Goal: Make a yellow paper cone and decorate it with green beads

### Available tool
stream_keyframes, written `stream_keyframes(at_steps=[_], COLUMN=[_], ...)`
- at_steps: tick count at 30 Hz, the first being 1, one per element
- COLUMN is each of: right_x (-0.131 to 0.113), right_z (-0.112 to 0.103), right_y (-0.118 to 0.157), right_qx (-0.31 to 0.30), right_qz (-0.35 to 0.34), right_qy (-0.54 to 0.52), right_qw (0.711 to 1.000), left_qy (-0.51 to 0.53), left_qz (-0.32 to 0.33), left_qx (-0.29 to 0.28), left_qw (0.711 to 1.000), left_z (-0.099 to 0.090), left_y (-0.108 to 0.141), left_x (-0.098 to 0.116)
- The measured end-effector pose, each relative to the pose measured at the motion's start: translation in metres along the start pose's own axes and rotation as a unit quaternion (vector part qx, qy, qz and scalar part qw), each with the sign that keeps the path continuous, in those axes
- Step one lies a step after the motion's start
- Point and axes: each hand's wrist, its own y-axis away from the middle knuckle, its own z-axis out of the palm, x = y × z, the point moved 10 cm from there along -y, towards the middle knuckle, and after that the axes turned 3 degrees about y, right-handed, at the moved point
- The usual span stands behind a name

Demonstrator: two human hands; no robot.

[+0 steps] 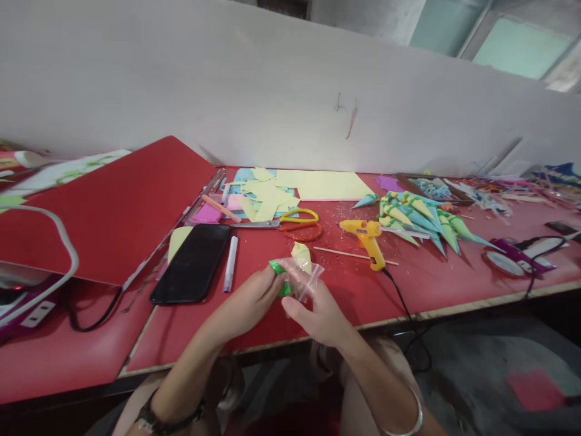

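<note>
Near the table's front edge, a clear plastic bag point(313, 275) with bright green material point(285, 284) inside is between my two hands. My left hand point(258, 297) is closed on the bag's green end. My right hand point(324, 315) grips the bag's other side; its fingers show through the plastic and its thumb stands out toward the left hand. Just behind the bag lies a pale yellow rolled paper piece point(301, 251), partly covered by it. Scissors point(295, 224) with yellow and red handles lie beyond. To the right are a thin wooden stick point(336, 252) and a yellow glue gun point(365, 236).
Left of my hands lie a white marker point(230, 263), a black phone point(193, 263) and a large red board point(122, 206). Paper scraps point(263, 197) and a yellow sheet point(327, 184) lie by the wall. Paper cones point(417, 218) are heaped right; the glue gun's cord point(399, 297) hangs over the edge.
</note>
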Motion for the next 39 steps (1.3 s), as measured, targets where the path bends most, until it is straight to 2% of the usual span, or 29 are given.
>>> stream_keyframes(at_steps=[5,11,18,20,22,25,27,33,39], right_x=[0.002,-0.006,-0.005,-0.004,0.000,0.003,0.001,-0.002,0.001], right_z=[0.002,0.003,-0.004,-0.009,-0.013,-0.012,-0.011,-0.014,-0.013], right_y=[-0.001,-0.002,0.000,0.001,0.002,0.002,0.001,0.001,0.001], right_qx=[-0.016,-0.031,0.017,0.043,0.057,0.044,0.036,0.053,0.057], right_qz=[0.007,-0.018,-0.005,-0.009,-0.004,0.011,0.006,-0.003,0.009], right_qy=[-0.017,-0.019,-0.003,-0.028,-0.052,-0.057,-0.044,-0.022,0.004], right_qw=[1.000,0.999,1.000,0.999,0.997,0.997,0.998,0.998,0.998], left_qy=[0.051,0.129,0.123,0.121,0.092,0.039,0.030,0.035,0.011], left_qz=[0.015,-0.008,0.010,0.012,0.030,0.079,0.095,0.057,0.070], left_qx=[-0.023,-0.067,-0.098,-0.081,-0.028,0.057,0.090,0.099,0.130], left_qw=[0.998,0.989,0.987,0.989,0.995,0.994,0.991,0.993,0.989], left_z=[0.002,0.007,0.005,-0.002,-0.016,-0.035,-0.040,-0.040,-0.044], left_y=[0.000,0.002,0.005,0.004,0.001,-0.001,-0.001,-0.002,0.000], left_x=[0.003,0.001,0.003,0.002,0.004,0.014,0.017,0.011,0.014])
